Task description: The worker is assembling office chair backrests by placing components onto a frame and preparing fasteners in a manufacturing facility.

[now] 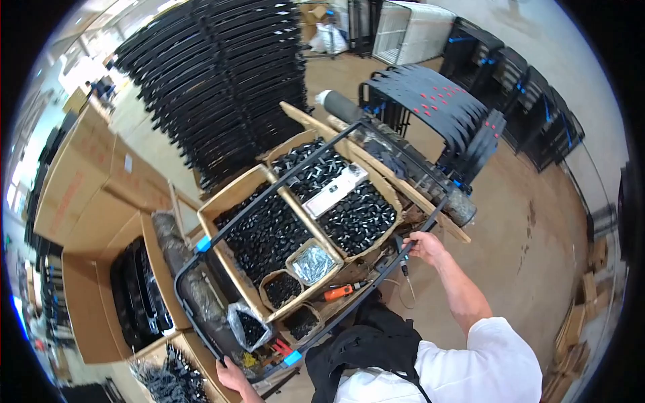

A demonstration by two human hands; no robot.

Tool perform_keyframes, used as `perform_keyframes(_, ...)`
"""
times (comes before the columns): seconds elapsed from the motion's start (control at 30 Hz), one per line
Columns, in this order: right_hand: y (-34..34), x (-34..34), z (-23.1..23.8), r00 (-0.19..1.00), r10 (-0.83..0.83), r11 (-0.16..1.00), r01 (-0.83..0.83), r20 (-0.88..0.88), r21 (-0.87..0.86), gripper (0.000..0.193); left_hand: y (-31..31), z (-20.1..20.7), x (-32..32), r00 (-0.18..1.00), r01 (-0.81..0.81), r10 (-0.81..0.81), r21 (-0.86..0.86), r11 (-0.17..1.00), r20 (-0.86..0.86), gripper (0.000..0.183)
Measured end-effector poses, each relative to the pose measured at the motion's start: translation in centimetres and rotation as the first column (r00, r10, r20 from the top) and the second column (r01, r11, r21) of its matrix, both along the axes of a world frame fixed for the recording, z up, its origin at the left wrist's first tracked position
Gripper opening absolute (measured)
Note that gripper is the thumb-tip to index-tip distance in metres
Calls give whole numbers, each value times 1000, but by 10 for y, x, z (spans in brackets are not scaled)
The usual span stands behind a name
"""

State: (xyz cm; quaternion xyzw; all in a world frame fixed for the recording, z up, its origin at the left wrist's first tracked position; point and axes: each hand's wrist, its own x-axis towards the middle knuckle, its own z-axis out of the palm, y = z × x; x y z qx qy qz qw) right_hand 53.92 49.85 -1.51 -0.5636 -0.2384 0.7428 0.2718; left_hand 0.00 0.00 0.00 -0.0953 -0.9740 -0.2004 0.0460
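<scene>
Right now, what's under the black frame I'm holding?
Below the black frame are black pieces in boxes, silvery pieces, a white box and an orange tool. The bottoms under the black pieces are covered, so I can't see them.

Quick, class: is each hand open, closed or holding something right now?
Left hand: closed, holding the black frame.
Right hand: closed, holding the same frame.
</scene>
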Motion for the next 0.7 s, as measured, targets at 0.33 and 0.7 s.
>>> perform_keyframes(0.33,28,57,-8,908,419,902,-418,19,110,29,14,9,17,973,7,42,-214,977,225,61)
perform_keyframes(0.7,63,-3,-148,261,419,629,-774,869,-71,43,163,41,121,980,168,-188,233,958,67,39)
